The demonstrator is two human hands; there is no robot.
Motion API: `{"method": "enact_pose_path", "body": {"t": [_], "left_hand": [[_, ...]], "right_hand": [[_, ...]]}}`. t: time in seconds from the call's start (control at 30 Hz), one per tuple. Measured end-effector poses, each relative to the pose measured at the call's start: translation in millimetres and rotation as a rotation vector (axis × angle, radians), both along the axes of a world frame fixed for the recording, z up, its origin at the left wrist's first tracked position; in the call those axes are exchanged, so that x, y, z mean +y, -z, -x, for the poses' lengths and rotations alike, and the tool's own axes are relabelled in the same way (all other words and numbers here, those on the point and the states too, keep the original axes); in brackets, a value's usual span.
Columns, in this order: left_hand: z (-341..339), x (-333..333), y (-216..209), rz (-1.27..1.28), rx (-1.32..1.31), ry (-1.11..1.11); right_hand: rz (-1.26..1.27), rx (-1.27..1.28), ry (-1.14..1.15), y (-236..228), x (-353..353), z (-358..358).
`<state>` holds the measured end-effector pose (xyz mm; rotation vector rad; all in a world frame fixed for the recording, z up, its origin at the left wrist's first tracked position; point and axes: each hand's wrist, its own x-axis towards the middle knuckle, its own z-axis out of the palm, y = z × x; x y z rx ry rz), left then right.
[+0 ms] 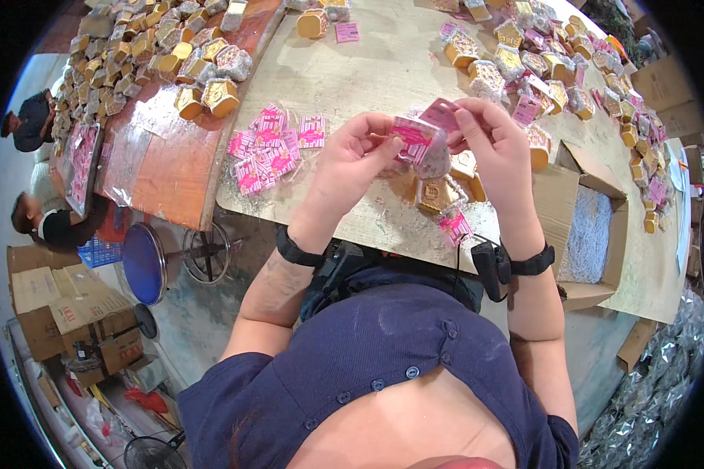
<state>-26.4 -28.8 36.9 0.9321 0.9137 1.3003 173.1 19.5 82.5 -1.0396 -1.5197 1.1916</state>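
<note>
left hand (pixel 350 162) pinching pink-and-white card (pixel 416 134), right hand (pixel 496 144) pinching pink tag (pixel 440 116); light edge grip on both should help avoid creases!

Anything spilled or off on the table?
Small loose bits litter the tabletop by the pink card pile and the gold package at centre; they look like stray debris. No damage is clear.
</note>
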Motion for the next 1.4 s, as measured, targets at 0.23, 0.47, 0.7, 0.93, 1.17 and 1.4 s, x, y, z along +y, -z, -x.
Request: {"method": "enact_pose_path", "body": {"t": [0.23,0.47,0.7,0.93,1.17,1.4], "left_hand": [[-8.1,2.0,-4.7,-0.234,0.186,-0.181],[-10.9,4.5,-16.3,-0.09,0.157,-0.07],[-3.9,8.8,-33.7,-0.618,1.011,-0.394],[-5.3,26.5,-55.7,-0.582,0.818,-0.327],[-14.9,34.1,-54.3,-0.394,0.317,0.085],[-21.1,18.3,-43.8,-0.232,0.529,0.06]], "right_hand": [[-0.062,-0.076,-0.147,3.0,-6.1,3.4],[-0.283,-0.292,-0.109,-2.9,-9.4,-4.1],[-0.26,-0.424,0.02,-3.4,-13.6,-2.7],[-0.127,-0.253,-0.167,3.3,-7.1,-10.1],[0.093,0.02,-0.173,4.6,-2.8,-12.2],[0.039,0.035,-0.084,14.8,-1.3,-16.7]]}}
